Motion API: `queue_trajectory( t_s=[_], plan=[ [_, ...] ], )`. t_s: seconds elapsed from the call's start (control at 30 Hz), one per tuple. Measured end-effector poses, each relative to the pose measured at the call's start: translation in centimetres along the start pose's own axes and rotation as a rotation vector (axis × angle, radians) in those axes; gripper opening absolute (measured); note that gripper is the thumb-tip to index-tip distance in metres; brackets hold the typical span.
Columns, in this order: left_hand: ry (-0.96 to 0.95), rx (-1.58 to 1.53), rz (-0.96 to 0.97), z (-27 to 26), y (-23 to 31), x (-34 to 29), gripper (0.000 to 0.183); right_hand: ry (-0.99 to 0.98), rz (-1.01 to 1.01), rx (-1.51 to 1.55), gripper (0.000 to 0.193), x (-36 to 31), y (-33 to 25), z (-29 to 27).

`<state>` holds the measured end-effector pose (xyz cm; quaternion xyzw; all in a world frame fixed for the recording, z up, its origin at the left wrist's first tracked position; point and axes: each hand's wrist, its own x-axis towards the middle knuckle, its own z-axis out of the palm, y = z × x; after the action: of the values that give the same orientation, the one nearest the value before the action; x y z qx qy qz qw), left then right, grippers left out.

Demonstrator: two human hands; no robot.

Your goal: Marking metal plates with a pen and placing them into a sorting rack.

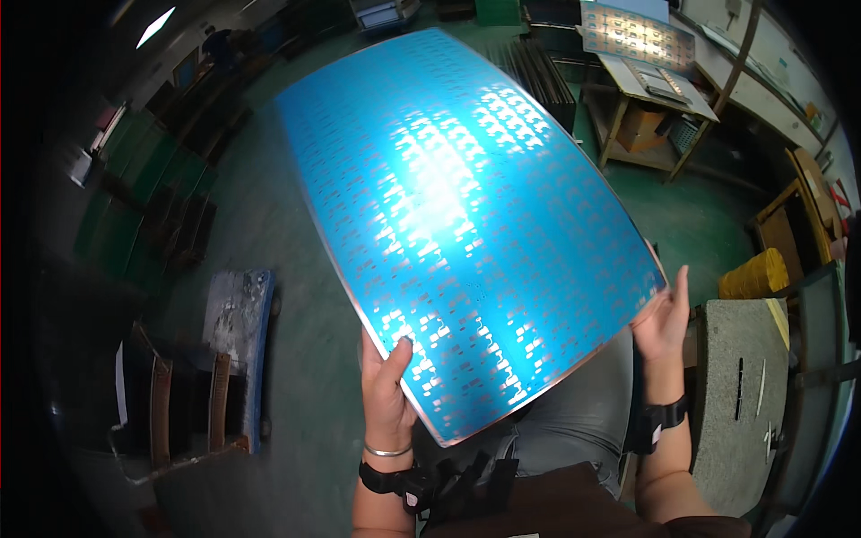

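Observation:
A large, thin sheet (556,260), glossy blue with rows of small copper-coloured shapes, is held up tilted before me; it looks like a circuit-board panel. Bright light glares off its middle. My left hand (387,377) grips the near left edge, its thumb on the blue face and its fingers hidden beneath. At the near right corner, my right hand (662,318) supports the sheet from below, with the thumb side up and part of the fingers behind the panel.
A work table (659,90) at the far right carries another patterned panel (637,38). Dark upright sheets (534,72) stand in a rack behind my panel. At left are a worn flat cart (238,314) and a rack (184,408). A grey slab-topped surface (744,403) and yellow roll (755,273) are on the right.

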<state>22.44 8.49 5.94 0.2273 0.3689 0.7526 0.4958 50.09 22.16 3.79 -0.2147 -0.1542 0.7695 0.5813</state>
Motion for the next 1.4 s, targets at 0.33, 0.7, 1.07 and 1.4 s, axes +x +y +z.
queue_trajectory(
  t_s=[0.33,0.7,1.07,1.4],
  plan=[
    [-0.020,-0.005,-0.140,0.0,0.2,0.0,0.049,-0.217,0.270,-0.482,0.054,1.1,-1.6,-5.4],
    [-0.011,0.003,-0.170,-0.3,-0.3,-0.1,0.050,-0.160,0.278,-0.422,0.057,-0.5,-1.0,-5.9],
    [-0.016,0.004,-0.182,-1.0,-0.7,0.0,0.049,-0.153,0.261,-0.423,0.057,-1.1,-0.8,-5.7],
    [-0.021,0.025,-0.203,-1.5,-1.3,0.2,0.049,-0.153,0.274,-0.424,0.060,-1.5,-0.8,-6.0]
  ],
)
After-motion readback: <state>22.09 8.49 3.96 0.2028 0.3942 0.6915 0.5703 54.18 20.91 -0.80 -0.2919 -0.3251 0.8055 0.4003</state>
